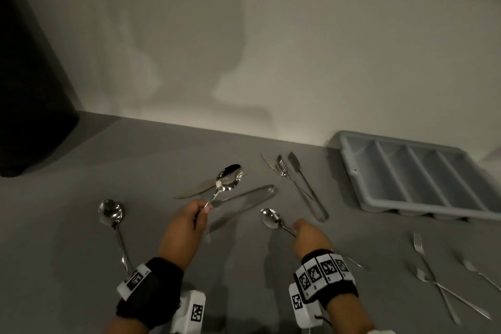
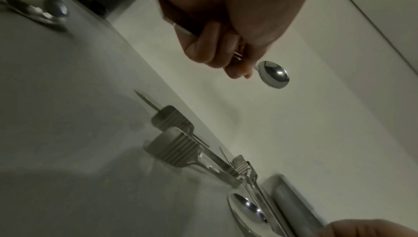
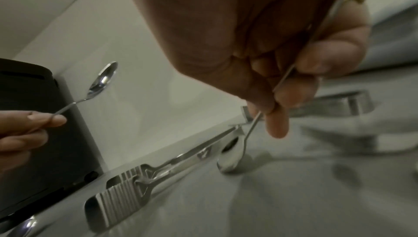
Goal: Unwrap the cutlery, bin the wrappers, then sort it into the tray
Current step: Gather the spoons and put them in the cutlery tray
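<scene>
At the far left of the table stands a dark bin, well apart from everything else, and nearer the person a large spoon lies with its bowl pointing away. Next comes the left hand, fingers curled round the handle of a teaspoon held up off the table, bowl raised and tilted toward the wall. Tongs and a knife lie just beyond it. The right hand pinches the handle of a second teaspoon, whose bowl points left and sits low, at or just above the table; I cannot tell if it touches. Further right lies a clump of knife, fork and smaller tongs, then the grey tray at the far right against the wall, its long compartments running away and to the left. The right hand is the nearer to it, so sorting likely means a reach up and rightward. No wrappers are visible anywhere. The forks at lower right are blurred, and the tray's right end is cut off.
</scene>
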